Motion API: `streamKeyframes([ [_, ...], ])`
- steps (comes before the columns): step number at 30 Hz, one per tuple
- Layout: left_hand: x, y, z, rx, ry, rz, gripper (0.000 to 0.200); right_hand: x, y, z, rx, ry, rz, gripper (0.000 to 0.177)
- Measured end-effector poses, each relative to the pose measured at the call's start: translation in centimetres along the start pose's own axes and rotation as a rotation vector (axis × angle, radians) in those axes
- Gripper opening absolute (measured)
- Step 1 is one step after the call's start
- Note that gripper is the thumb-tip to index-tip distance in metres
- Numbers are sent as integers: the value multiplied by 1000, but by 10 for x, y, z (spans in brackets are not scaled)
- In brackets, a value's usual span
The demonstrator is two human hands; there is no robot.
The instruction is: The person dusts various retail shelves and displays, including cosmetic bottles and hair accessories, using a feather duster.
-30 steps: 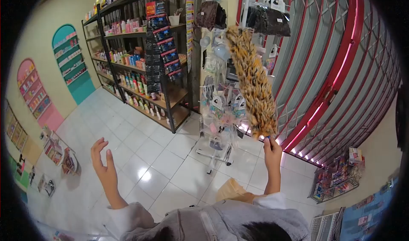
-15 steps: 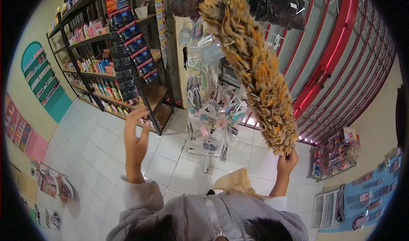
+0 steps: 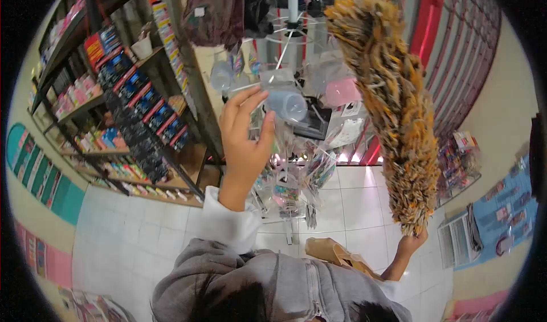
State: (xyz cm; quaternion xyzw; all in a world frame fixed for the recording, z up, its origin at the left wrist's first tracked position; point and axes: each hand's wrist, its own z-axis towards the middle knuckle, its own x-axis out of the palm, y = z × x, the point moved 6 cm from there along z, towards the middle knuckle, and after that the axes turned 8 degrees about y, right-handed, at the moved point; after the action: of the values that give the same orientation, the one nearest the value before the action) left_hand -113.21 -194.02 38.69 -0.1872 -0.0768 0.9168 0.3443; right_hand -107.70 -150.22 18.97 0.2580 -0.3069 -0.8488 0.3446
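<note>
My right hand [image 3: 411, 243] is closed around the lower end of a feather duster [image 3: 401, 111] with brown, orange and grey feathers. The duster stands nearly upright, its tip leaning left. My left hand [image 3: 245, 137] is raised, fingers extended and thumb apart. Its fingertips overlap the edge of a translucent plastic container [image 3: 288, 105] hanging on the display rack. A pink container [image 3: 342, 92] and a dark flat package [image 3: 312, 122] hang beside it, and small clear-wrapped goods [image 3: 288, 191] hang lower down.
Left stands a shelf [image 3: 156, 202] of bottles, with blue-black packets [image 3: 142, 105] hanging in front. Dark bagged goods [image 3: 213, 14] hang overhead. A red metal gate [image 3: 424, 20] is behind the duster. A tan bag [image 3: 336, 252] hangs by my body; a wire basket [image 3: 456, 242] is right.
My left hand has moved up and right, from beside the shelf to the hanging containers. My right hand and the duster have shifted right and lower in view. The rack appears nearer.
</note>
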Motion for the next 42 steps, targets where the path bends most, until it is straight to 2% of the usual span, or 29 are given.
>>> streamKeyframes([
  [3, 14, 9, 16, 57, 12, -49, 25, -13, 4, -28, 87, 3, -34, 19],
  [4, 17, 12, 18, 75, 8, -73, 24, -19, 6, -39, 137, -67, -109, 20],
  [7, 23, 19, 20, 124, -3, -107, 22, -23, 28, -63, 42, -201, -148, 20],
  [13, 30, 33, 22, 217, -15, -144, 26, -35, 40, -107, 148, -104, -334, 21],
  [14, 30, 33, 22, 231, -9, -142, 27, -38, 41, -114, 151, -182, -299, 23],
  [17, 28, 30, 24, 259, -24, -107, 29, -68, 35, -138, 132, -191, -386, 25],
  [18, 28, 28, 25, 267, -38, -91, 30, -72, 49, -140, 28, -347, -570, 27],
  [21, 28, 27, 29, 283, -23, -57, 33, -81, 58, -132, 92, -318, -434, 28],
  [22, 27, 26, 30, 284, -33, -60, 34, -81, 60, -131, 42, -326, -448, 28],
  [25, 27, 21, 37, 290, -60, -101, 36, -87, 57, -130, 68, -306, -481, 27],
  [27, 28, 20, 42, 301, -75, -177, 36, -83, 53, -124, 42, -307, -406, 25],
  [31, 27, 10, 49, 325, -86, -139, 38, -74, 41, -118, 20, -292, -349, 20],
  [32, 28, 11, 49, 320, -93, -137, 38, -74, 40, -115, 91, -184, -397, 18],
  [35, 29, 8, 51, 305, -105, -133, 39, -74, 40, -107, -6, -194, -534, 19],
  [36, 29, 7, 51, 299, -108, -130, 39, -78, 37, -107, 92, -173, -539, 19],
  [40, 29, 5, 52, 274, -97, -120, 42, -81, 37, -98, 68, -150, -570, 20],
  [42, 30, 3, 51, 256, -80, -108, 47, -79, 28, -93, 34, -201, -440, 21],
])
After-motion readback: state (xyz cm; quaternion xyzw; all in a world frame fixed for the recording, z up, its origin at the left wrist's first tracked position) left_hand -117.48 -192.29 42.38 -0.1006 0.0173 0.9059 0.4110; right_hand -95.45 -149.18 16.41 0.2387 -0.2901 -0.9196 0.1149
